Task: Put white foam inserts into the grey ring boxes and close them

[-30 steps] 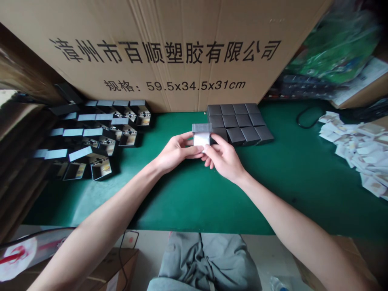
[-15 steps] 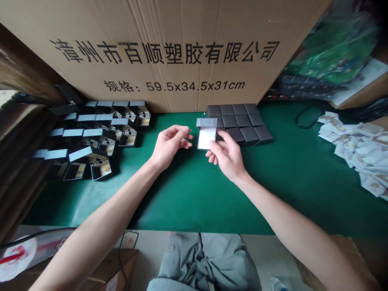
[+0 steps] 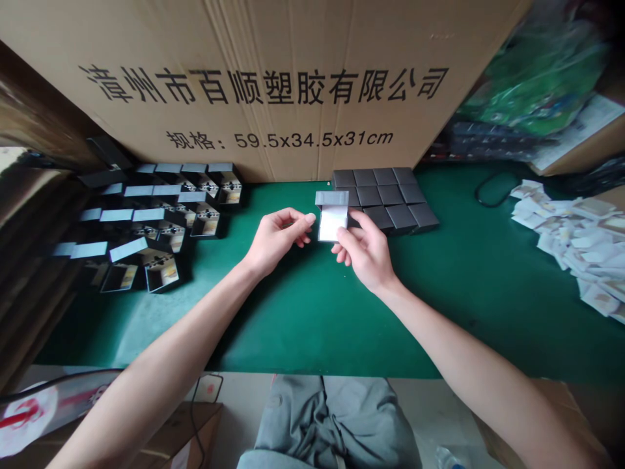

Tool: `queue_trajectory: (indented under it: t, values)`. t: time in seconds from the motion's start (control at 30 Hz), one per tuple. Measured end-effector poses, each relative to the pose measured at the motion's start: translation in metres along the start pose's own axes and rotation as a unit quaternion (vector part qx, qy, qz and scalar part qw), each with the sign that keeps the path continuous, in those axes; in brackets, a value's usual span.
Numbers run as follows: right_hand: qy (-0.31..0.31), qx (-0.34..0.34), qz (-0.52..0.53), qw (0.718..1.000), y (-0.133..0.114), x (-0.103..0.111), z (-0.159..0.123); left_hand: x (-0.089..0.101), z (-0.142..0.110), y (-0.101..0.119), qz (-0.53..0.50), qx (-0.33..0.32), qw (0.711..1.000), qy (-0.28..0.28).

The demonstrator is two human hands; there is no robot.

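Observation:
My right hand [image 3: 365,253] grips a small dark hinged box [image 3: 333,197] at its lower right side, thumb in front. The box's lid stands raised, and a white insert [image 3: 333,223] fills its inside. Just left of the box is my left hand [image 3: 279,240], its fingers curled and thumb close against them. Nothing shows between those fingers, and they are slightly apart from the box. Behind my right hand lie rows of closed dark boxes [image 3: 385,195], partly covered by it.
Several opened dark boxes [image 3: 163,272] stand in rows on the left of the green table [image 3: 293,312]. White inserts [image 3: 576,244] are heaped at right. A large cardboard carton [image 3: 273,39] rises along the back. Cardboard sheets [image 3: 34,260] are stacked at far left.
My left hand has moved slightly right and down toward the box, its thumb and fingers drawing closer together. My right hand holds the box in nearly the same place.

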State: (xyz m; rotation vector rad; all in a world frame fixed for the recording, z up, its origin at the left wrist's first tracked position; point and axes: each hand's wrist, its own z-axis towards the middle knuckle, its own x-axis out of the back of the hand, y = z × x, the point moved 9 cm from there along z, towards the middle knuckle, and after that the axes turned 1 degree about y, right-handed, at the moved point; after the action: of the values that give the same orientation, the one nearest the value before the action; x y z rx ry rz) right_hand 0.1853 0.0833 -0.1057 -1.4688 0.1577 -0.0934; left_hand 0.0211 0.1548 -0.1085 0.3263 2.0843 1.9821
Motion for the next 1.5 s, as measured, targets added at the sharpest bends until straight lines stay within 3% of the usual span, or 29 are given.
queue_trajectory:
  t: [0.23,0.43,0.73,1.0,1.33,1.5]
  values:
    - [-0.01,-0.008,-0.005,1.0,0.004,-0.001,0.0,-0.008,-0.004,0.003,0.004,0.011,0.999,-0.035]
    - [-0.052,-0.031,0.002,0.998,0.007,-0.007,0.0,-0.023,-0.011,0.0,-0.021,0.064,0.992,-0.111]
    - [-0.089,-0.05,-0.005,0.995,0.009,-0.011,0.001,-0.016,-0.007,-0.01,-0.075,0.088,0.99,-0.078]
    - [-0.068,-0.062,-0.001,0.996,0.012,-0.008,0.001,-0.022,-0.01,-0.005,-0.077,0.07,0.986,-0.129]
    - [-0.08,-0.056,0.0,0.995,0.011,-0.011,0.003,-0.023,-0.011,-0.004,-0.051,0.063,0.99,-0.114]
    - [-0.085,-0.045,0.0,0.995,0.013,-0.012,0.004,-0.027,-0.013,-0.002,-0.042,0.051,0.988,-0.137]
